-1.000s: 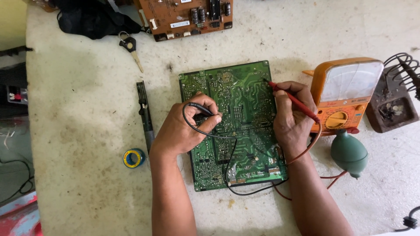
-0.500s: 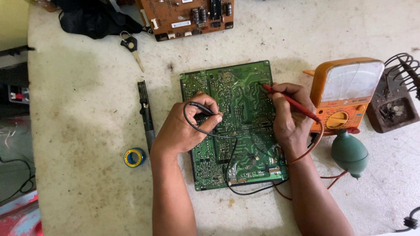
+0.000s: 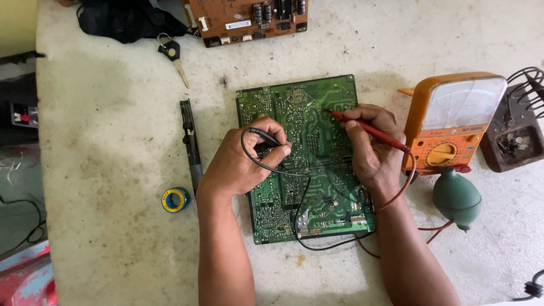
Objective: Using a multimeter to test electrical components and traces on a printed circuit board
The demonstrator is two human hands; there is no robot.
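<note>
Green circuit board (image 3: 309, 170) lying flat on bench (image 3: 113, 113), solder side up. Black probe (image 3: 266, 136) being pinched by left hand (image 3: 241, 164), fingers clamped on it, tip resting on board as before. Red probe (image 3: 368, 129) being gripped by right hand (image 3: 371, 150), fingers closed round it; tip being slid slightly left since earlier, so new spot is likely being tested. Orange meter (image 3: 453, 122) standing beside board.
</note>
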